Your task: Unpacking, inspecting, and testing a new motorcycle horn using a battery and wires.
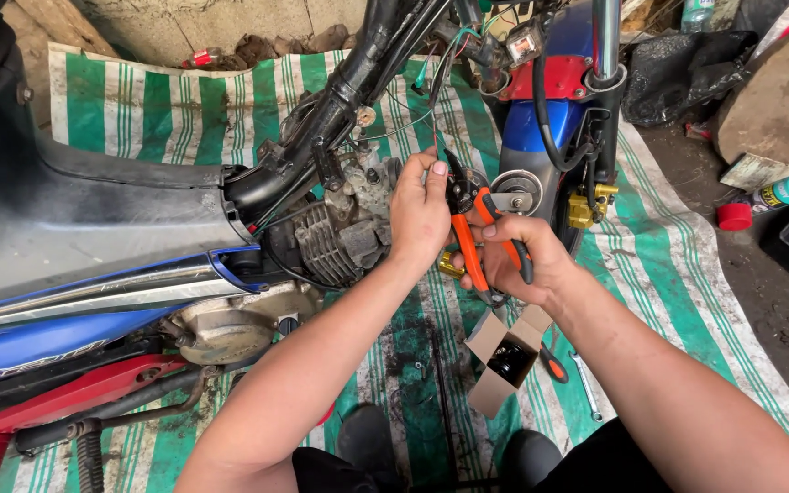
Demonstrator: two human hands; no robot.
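1. Pliers (477, 228) with orange handles and dark jaws sit near the centre of the view, just in front of a motorcycle engine (340, 233)
2. Their long axis runs nearly upright in the picture, leaning slightly: the dark jaws point up and a little left, toward the wiring under the frame, and the handles trail down and to the right
3. Right hand (518, 265) is wrapped around the two orange handles, fingers curled closed on them, the index finger lying across the upper handle
4. Left hand (420, 215) is just beside the jaws, fingertips pinched together on a thin wire (435, 128) that runs up from the fingers to a tangle of cables; thumb and forefinger are narrow, touching the wire right next to the tool's tip
5. Whether the jaws are biting the wire cannot be told, since the fingers cover that spot
6. Behind the hands stand a black frame tube (340, 91), a blue and red fairing (541, 110) and a fork leg (606, 41)
7. Below the hands, on a green and white striped tarp (175, 110), lies an open cardboard box (504, 356) with a dark part inside, and just beside it a small spanner (586, 385)
8. At the right edge, well apart, lie a spray can (783, 192) and a red cap (734, 216)
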